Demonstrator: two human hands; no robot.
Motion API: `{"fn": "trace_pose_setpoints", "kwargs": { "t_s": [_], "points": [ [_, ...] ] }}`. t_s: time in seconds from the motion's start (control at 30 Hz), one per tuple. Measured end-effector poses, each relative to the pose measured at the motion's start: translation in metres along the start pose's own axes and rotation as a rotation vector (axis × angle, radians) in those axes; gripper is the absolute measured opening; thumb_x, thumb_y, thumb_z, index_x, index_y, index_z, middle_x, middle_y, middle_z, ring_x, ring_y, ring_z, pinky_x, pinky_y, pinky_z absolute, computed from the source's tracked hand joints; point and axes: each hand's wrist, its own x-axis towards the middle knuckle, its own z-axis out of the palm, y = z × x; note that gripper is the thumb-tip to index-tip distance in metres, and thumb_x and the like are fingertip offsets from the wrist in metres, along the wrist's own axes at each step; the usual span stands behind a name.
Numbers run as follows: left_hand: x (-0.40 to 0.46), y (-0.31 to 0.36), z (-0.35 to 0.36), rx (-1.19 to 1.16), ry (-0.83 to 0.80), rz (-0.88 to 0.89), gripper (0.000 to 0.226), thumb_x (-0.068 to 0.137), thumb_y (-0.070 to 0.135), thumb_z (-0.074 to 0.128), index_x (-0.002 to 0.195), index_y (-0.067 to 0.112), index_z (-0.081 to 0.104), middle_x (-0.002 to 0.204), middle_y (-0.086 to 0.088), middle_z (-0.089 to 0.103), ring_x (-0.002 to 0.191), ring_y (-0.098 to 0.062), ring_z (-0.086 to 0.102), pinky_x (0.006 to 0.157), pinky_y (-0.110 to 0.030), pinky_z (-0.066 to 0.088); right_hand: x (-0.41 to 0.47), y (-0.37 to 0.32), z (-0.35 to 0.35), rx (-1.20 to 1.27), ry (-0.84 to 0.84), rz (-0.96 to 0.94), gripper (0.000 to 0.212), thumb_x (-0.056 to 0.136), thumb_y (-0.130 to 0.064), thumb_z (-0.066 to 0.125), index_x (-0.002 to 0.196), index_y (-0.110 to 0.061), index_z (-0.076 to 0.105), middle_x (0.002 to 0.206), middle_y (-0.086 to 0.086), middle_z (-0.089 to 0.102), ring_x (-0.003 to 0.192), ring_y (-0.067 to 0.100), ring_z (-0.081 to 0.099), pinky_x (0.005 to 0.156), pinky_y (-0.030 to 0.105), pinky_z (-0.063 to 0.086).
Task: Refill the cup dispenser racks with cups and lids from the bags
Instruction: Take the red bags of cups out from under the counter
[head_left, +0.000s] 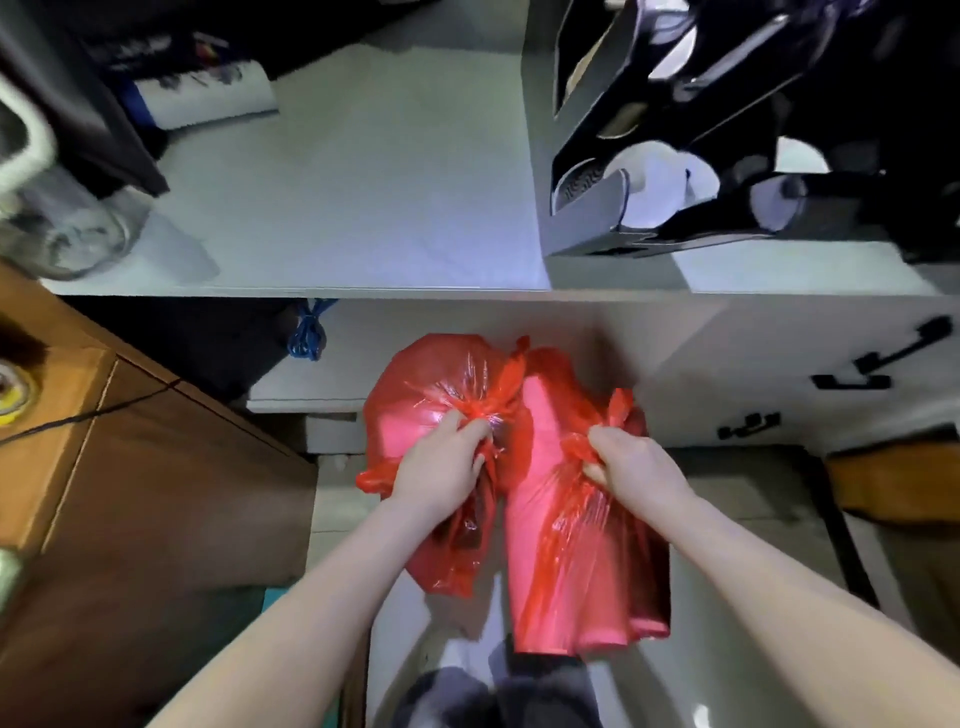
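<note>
Here, line by line:
Left hand (441, 462): fingers curled tight round the knotted neck of the left bag (415, 395), gripping it from above.
Right hand (631, 462): clenched on the gathered top of the right bag (566, 530), a red tie sticking up just past the knuckles.
Left bag: red, see-through plastic, rounded and bulging, held low in front of the counter's face, touching the other bag along its right side.
Right bag: red plastic too, longer and more upright, with a pale column shape showing through; what it holds cannot be told for sure.
Counter (363, 208): pale top, above and beyond both bags.
Rack (675, 156): black, on the right of the counter, tilted slots with white cups (670, 182) lying in them; blurred.
Jar (67, 239): clear glass, at the counter's left edge.
Cabinet (130, 467): brown wood, left of the bags.
Drawer handles (883, 364): black, on the white front to the right.
Cord (309, 332): blue bundle hanging under the counter edge, up and left of the bags.
</note>
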Motion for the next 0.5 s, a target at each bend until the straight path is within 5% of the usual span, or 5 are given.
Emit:
{"fn": "trace_pose_setpoints", "kwargs": {
  "t_s": [0.2,0.37,0.5],
  "points": [
    [0.003,0.101,-0.015,0.130,0.058,0.374,0.019,0.091,0.021,0.049,0.109,0.018,0.055,0.098,-0.009,0.046,0.088,-0.034,0.053,0.057,-0.035,0.030,-0.095,0.041,-0.058,0.057,0.190,0.206,0.024,0.089,-0.024,0.062,0.095,-0.003,0.052,0.103,0.015,0.061,0.096,0.036,0.061,0.078,0.042,0.044],
    [0.017,0.214,-0.021,0.117,0.111,0.631,0.022,0.092,0.019,0.049,0.112,0.017,0.057,0.096,-0.010,0.048,0.090,-0.032,0.050,0.069,-0.042,0.043,-0.184,0.097,-0.113,0.112,0.443,0.396,0.024,0.083,-0.017,0.070,0.083,0.001,0.054,0.087,0.020,0.063,0.084,0.041,0.062,0.070,0.044,0.043],
    [0.030,0.321,-0.010,0.171,0.184,0.833,0.025,0.090,0.021,0.050,0.113,0.022,0.061,0.101,-0.007,0.054,0.095,-0.031,0.049,0.079,-0.038,0.036,-0.256,0.160,-0.148,0.127,0.613,0.530,0.023,0.079,-0.012,0.071,0.075,-0.006,0.049,0.081,0.019,0.062,0.081,0.039,0.062,0.069,0.043,0.042]
  ]
}}
